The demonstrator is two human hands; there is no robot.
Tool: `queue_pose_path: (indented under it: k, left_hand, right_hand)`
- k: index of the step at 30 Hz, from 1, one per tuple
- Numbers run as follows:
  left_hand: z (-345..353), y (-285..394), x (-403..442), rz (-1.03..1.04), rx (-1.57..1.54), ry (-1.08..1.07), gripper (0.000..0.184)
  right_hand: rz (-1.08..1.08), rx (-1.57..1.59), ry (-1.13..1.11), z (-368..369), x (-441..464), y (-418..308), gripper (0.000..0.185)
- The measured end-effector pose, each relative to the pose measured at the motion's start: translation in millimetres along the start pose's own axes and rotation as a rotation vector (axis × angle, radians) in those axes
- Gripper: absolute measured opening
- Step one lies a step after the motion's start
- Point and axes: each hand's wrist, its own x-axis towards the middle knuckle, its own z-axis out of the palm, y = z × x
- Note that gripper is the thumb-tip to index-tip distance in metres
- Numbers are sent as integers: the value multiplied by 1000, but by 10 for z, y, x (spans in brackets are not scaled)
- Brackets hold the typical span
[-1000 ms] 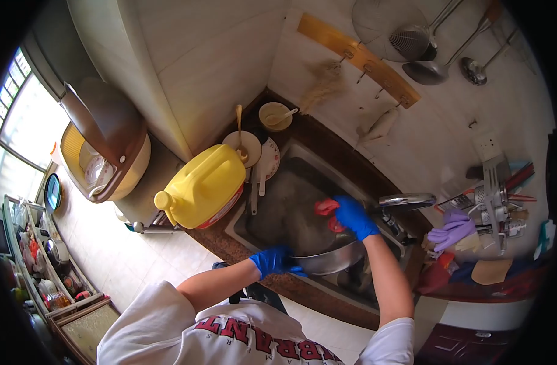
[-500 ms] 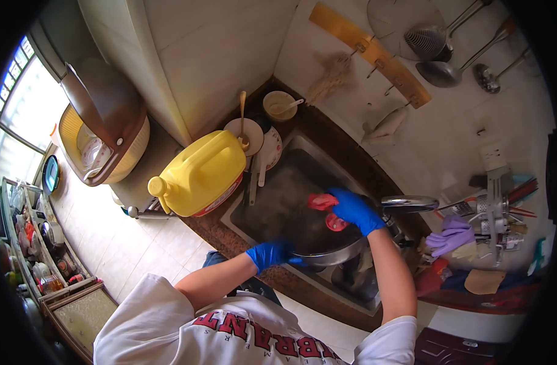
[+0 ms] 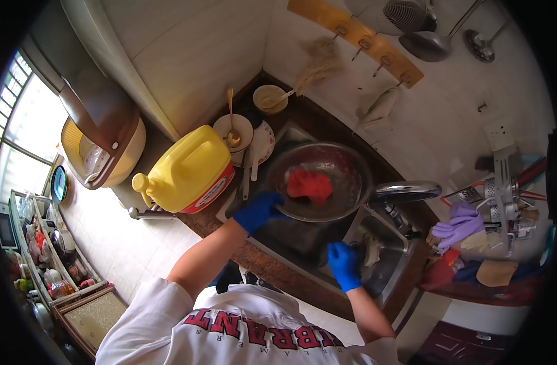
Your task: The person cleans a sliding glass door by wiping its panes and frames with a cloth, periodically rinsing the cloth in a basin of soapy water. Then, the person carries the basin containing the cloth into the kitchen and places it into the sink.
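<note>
My left hand, in a blue glove, grips the near left rim of a round metal basin. The basin is tilted above the dark left sink bowl. Inside it lies a crumpled red cloth, which neither hand touches. My right hand, also blue-gloved, hovers over the right part of the sink, apart from the basin. Its fingers look curled in and nothing shows in them.
A yellow jug stands left of the sink, beside stacked dishes and a small bowl. The faucet reaches over the sink from the right. Purple gloves and utensils are at far right.
The basin has risen and tilted, swinging away from me. My right hand has let go of the red cloth, which now lies in the basin, and has moved back toward my body.
</note>
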Motion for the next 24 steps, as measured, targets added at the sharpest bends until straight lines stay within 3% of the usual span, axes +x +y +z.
queue_pose_path:
  k: [2, 4, 6, 9, 13, 15, 16, 18, 24]
  left_hand:
    - [44, 44, 25, -14, -31, 12, 12]
    - [88, 91, 68, -24, -60, 24, 13]
    - [128, 129, 67, -49, -80, 36, 13]
    - [346, 229, -26, -168, -246, 13, 16]
    - [326, 227, -235, -153, -261, 44, 20]
    - [127, 66, -271, 477, 1108, -71, 20]
    - [92, 41, -252, 484, 1104, -57, 20]
    - [79, 20, -207, 13, 35, 11, 14]
    - [-64, -178, -143, -29, -7, 35, 12]
  right_hand:
    - [204, -102, -545, 481, 13, 301, 14]
    - [52, -113, -528, 956, 33, 606, 35]
    - [116, -5, -726, 1398, 272, 854, 56]
    - [157, 193, -161, 2699, 205, 1596, 54]
    - [232, -2, -185, 2904, 514, 1440, 49]
    - [222, -24, -234, 2827, 553, 1334, 47]
    - [205, -19, -257, 2759, 579, 1294, 46]
    - [161, 10, -298, 2551, 624, 1205, 45]
    - [-82, 151, -326, 1249, 297, 809, 40]
